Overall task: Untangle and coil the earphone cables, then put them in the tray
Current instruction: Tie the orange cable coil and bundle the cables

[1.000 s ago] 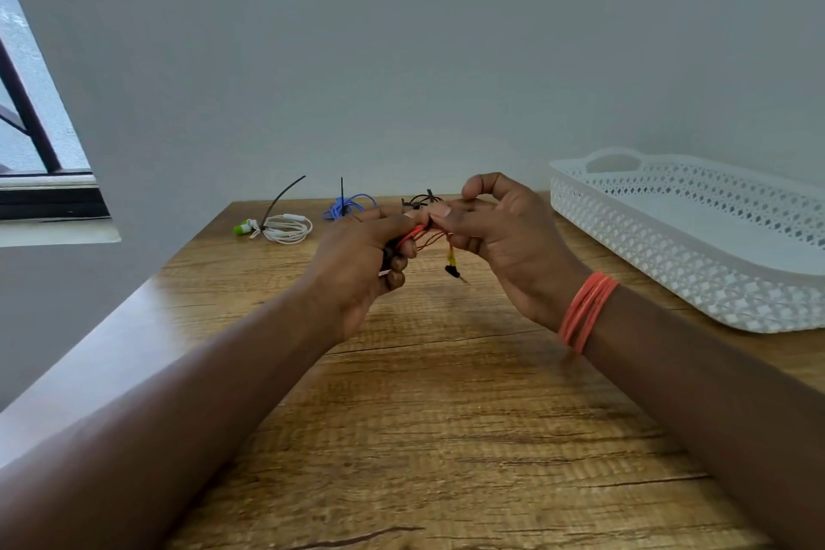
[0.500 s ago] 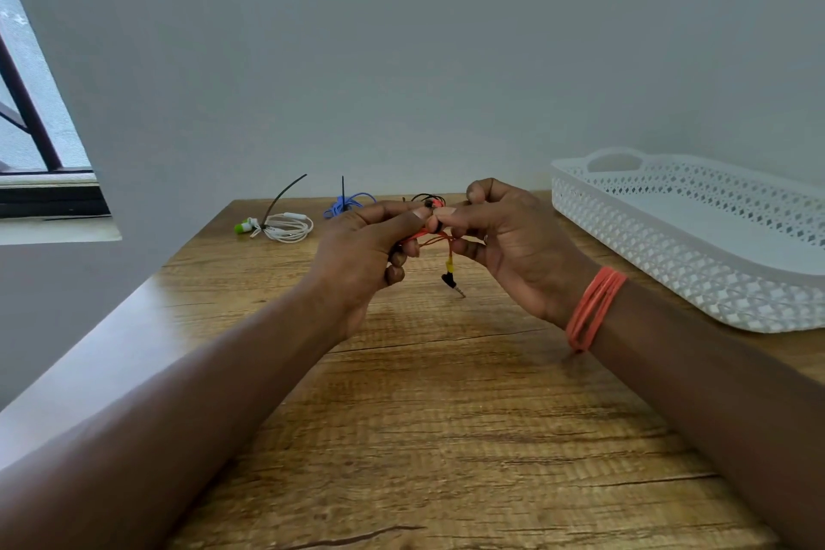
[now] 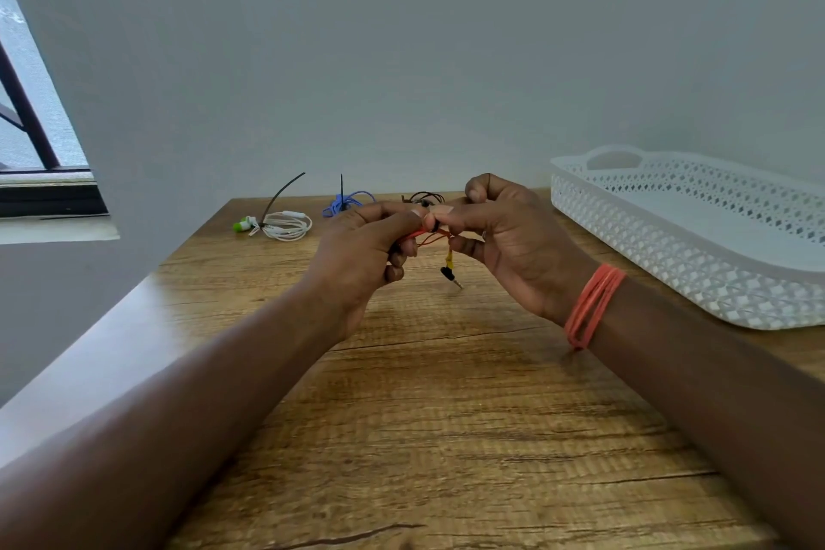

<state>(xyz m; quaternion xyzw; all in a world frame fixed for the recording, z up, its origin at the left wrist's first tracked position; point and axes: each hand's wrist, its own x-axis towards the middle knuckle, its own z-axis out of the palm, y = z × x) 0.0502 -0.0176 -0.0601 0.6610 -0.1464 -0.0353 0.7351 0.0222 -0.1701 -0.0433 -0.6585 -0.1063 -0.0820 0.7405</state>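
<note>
Both hands meet above the middle of the wooden table (image 3: 446, 415). My left hand (image 3: 361, 255) grips a bundle of red-orange earphone cable (image 3: 431, 237), and my right hand (image 3: 509, 232) pinches the same cable close to the left thumb. A yellow and black jack plug (image 3: 448, 270) hangs down from the cable just above the table. The white perforated tray (image 3: 696, 255) stands at the right, with nothing visible inside it.
At the table's far edge lie a coiled white earphone with green buds (image 3: 281, 226) tied with a black cable tie, a blue earphone bundle (image 3: 346, 201) with a tie, and a black cable (image 3: 426, 196) behind my hands. A wall stands behind; a window is at left.
My right hand's fingers have curled in and shifted slightly along the red-orange cable; the jack plug has dropped a little lower. The left hand has hardly moved.
</note>
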